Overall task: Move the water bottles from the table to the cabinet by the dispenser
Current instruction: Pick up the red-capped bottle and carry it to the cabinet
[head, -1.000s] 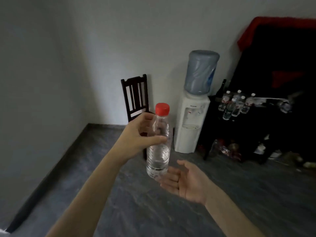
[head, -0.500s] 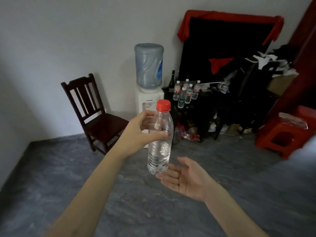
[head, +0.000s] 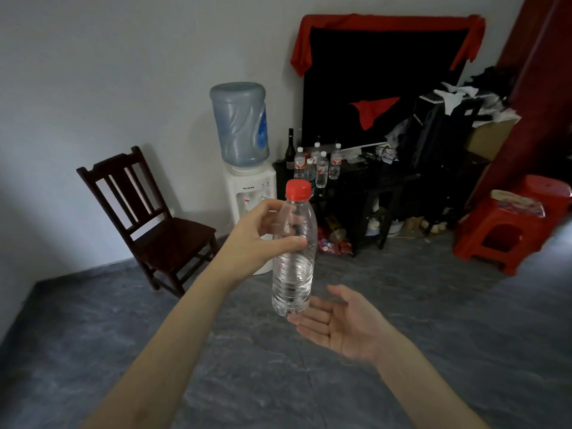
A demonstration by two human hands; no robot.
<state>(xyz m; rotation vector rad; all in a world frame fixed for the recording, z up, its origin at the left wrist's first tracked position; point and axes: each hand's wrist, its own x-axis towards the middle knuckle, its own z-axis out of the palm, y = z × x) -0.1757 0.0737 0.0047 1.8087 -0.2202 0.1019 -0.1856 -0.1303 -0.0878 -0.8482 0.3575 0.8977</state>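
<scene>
A clear water bottle (head: 294,261) with a red cap stands upright in the air before me. My left hand (head: 260,239) grips its upper body, thumb in front and fingers behind. My right hand (head: 337,326) lies flat, palm up, just under the bottle's base with straight fingers; I cannot tell whether they touch it. Ahead, a white water dispenser (head: 250,193) with a blue jug stands against the wall. Right of it is a dark cabinet (head: 371,181) with several small water bottles (head: 318,164) and a dark wine bottle (head: 290,150) on its top.
A dark wooden chair (head: 148,218) stands left of the dispenser. A red plastic stool (head: 507,233) is on the right. Clutter, a cardboard box (head: 492,136) and dark things pile on the cabinet's right part. A black board draped in red cloth (head: 383,23) leans behind. Grey floor lies between.
The view has swung right and come nearer the dispenser and cabinet. Both hands keep the same pose around the bottle.
</scene>
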